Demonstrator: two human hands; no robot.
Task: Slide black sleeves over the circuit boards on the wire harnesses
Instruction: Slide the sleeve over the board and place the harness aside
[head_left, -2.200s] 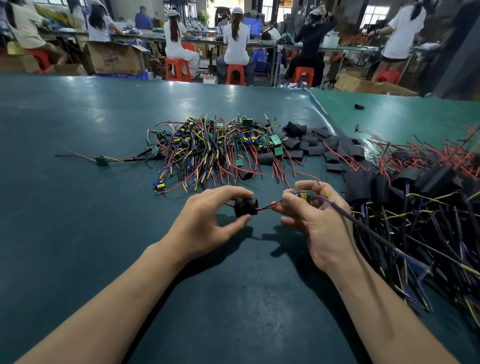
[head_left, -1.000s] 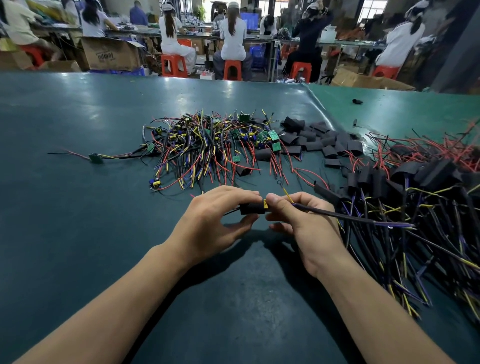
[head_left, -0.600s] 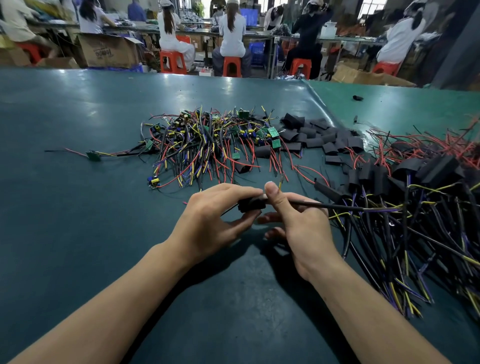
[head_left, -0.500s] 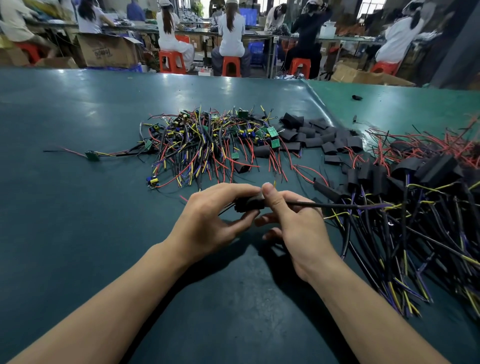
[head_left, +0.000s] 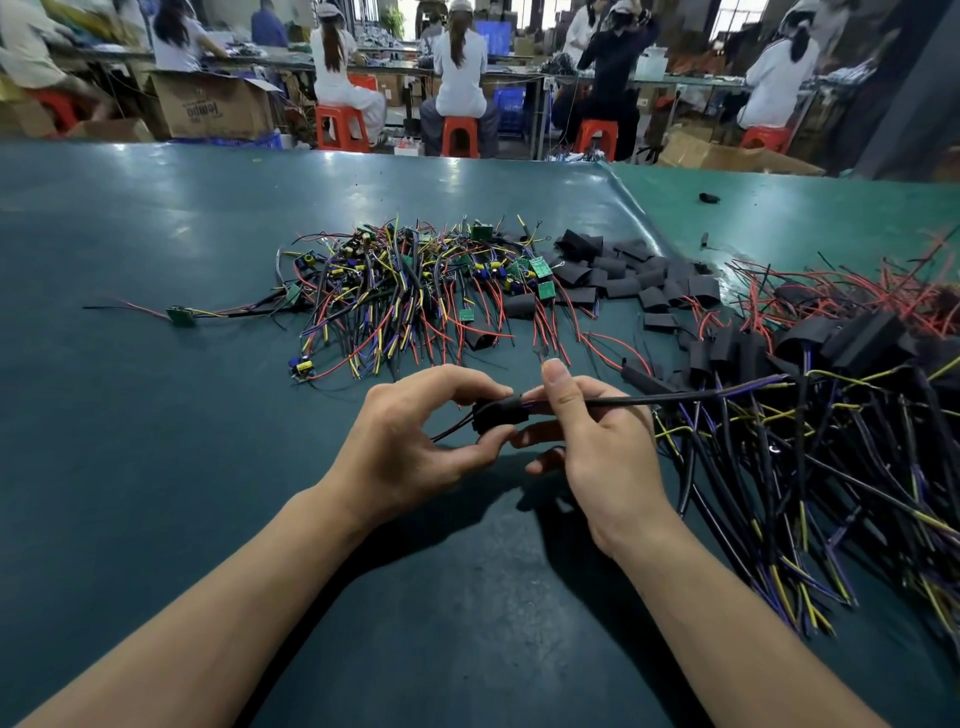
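Note:
A black sleeve (head_left: 497, 414) sits between my two hands above the green table (head_left: 156, 441). My left hand (head_left: 415, 441) pinches the sleeve between thumb and fingers. My right hand (head_left: 592, 441) pinches the harness cable (head_left: 675, 397) right at the sleeve's right end, thumb on top. The circuit board is hidden inside the sleeve; thin wires poke out of its left end. The cable runs right into the pile of sleeved harnesses (head_left: 831, 415).
A heap of bare harnesses with green boards (head_left: 415, 291) lies ahead at the middle. Loose black sleeves (head_left: 634, 275) are scattered to its right. One stray harness (head_left: 182, 314) lies far left. People sit on red stools at benches beyond the table.
The sleeve has slid over the board: the yellow and blue parts seen earlier at my right fingers are now covered. My hands have closed together and the thin wires now stick out to the left.

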